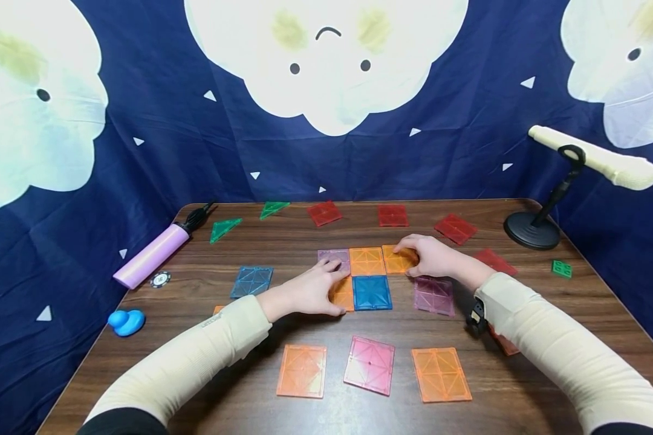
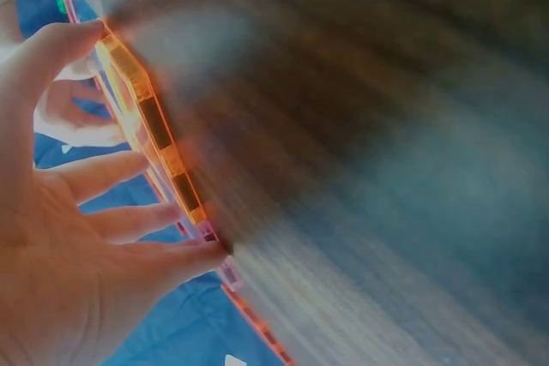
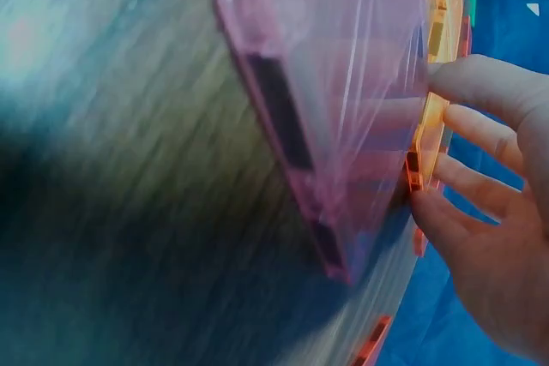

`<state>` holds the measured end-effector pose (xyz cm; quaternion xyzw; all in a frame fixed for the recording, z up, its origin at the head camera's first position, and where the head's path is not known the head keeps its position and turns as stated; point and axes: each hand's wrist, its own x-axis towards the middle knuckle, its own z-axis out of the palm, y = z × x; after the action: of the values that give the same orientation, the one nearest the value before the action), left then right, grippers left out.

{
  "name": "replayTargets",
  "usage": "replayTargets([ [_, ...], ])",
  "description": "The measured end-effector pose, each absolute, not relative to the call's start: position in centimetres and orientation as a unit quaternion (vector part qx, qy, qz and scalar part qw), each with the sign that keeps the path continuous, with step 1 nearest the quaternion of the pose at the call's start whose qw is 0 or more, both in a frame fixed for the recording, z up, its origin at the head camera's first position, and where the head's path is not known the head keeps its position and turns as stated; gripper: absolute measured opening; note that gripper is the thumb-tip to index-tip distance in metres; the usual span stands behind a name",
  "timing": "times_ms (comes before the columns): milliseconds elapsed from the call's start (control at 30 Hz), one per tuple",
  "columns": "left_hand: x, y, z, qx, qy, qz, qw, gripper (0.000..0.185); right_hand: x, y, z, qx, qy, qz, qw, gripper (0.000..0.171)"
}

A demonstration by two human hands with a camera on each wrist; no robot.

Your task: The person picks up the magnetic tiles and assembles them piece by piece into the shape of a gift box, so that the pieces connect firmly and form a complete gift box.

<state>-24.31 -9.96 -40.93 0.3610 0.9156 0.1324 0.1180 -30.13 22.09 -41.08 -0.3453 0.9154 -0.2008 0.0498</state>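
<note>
Several see-through square tiles lie edge to edge mid-table: a purple tile, an orange tile and a blue tile. My left hand spreads over a lower-left orange tile, thumb at its near edge. The other fingertips reach the purple tile, partly hiding both. At the group's right end, my right hand grips another orange tile by its edges, thumb at the near corner. A separate purple tile lies just nearer than that hand.
Near the front lie a pale orange tile, a pink tile and an orange tile. Red tiles and green triangles line the back. A pump and blue duck sit left; a microphone-like stand stands back right.
</note>
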Motion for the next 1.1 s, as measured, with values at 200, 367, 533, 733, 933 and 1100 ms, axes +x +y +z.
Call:
replayTargets([
  [200, -24.3, -9.8, -40.8, 0.359, 0.916, 0.133, 0.120, 0.086, -30.0, 21.8, -40.9, -0.346, 0.915, -0.201, 0.056, 0.050],
  [367, -24.3, -9.8, -40.8, 0.357, 0.917, 0.130, 0.123, 0.085, -29.8, 21.7, -40.8, -0.344, 0.915, -0.202, 0.060, 0.049],
  [533, -24.3, -9.8, -40.8, 0.356, 0.917, 0.131, 0.123, 0.085, -29.7, 21.8, -40.8, -0.345, 0.913, -0.208, 0.059, 0.049],
  [733, -24.2, -9.9, -40.8, 0.353, 0.918, 0.129, 0.124, 0.085, -28.5, 22.3, -40.7, -0.340, 0.913, -0.223, 0.034, 0.051],
  [933, -24.1, -9.9, -40.8, 0.355, 0.919, 0.128, 0.118, 0.085, -25.6, 23.8, -40.1, -0.336, 0.911, -0.240, 0.001, 0.049],
  [1100, -24.1, -9.9, -40.9, 0.354, 0.918, 0.134, 0.118, 0.085, -23.1, 25.1, -40.3, -0.331, 0.919, -0.213, 0.008, 0.047],
])
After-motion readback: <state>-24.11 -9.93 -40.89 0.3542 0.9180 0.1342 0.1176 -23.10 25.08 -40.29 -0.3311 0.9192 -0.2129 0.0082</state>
